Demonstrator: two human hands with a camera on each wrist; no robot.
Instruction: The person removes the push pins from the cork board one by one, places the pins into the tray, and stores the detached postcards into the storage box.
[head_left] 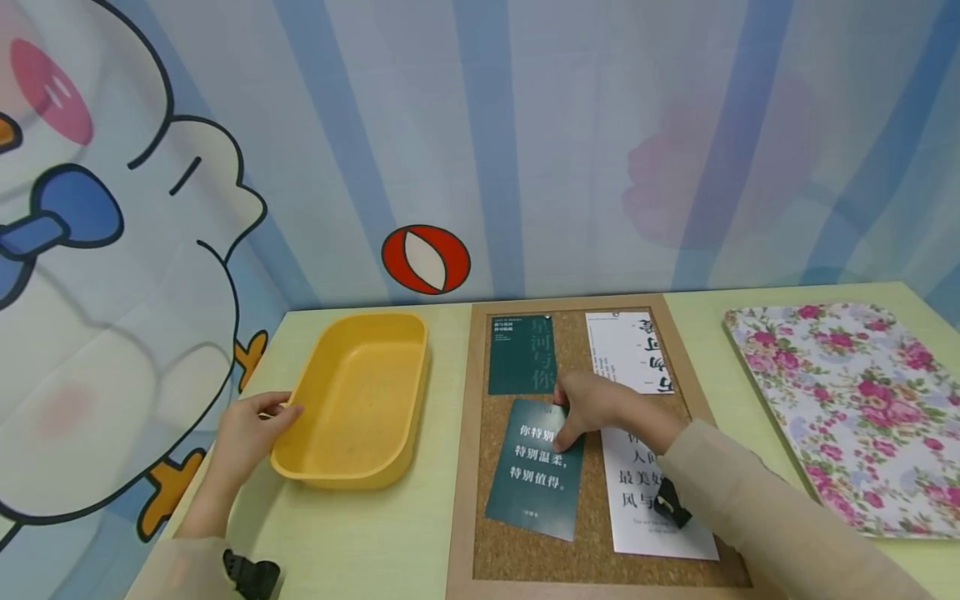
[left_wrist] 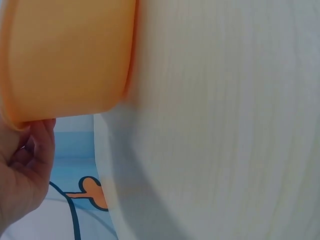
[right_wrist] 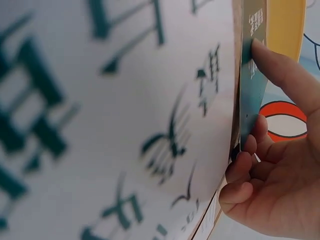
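My left hand (head_left: 249, 433) pinches the left rim of a yellow plastic tray (head_left: 360, 400); in the left wrist view its fingers curl at the orange-looking tray wall (left_wrist: 70, 60). Over the cork board (head_left: 540, 567), my right hand (head_left: 596, 408) holds a dark green card (head_left: 528, 487) with white writing by its upper right part. The thumb lies on the card's face, and the other fingers bend at its top edge. The card sits tilted on the board. In the right wrist view, the green card (right_wrist: 252, 95) appears edge-on beside the fingers.
Another green card (head_left: 517, 354) and a white card (head_left: 618, 333) are at the board's top. A larger white card (head_left: 660, 533) lies under the right forearm. A floral-patterned board (head_left: 855, 400) lies at the right. A patterned curtain (head_left: 555, 150) hangs behind the table.
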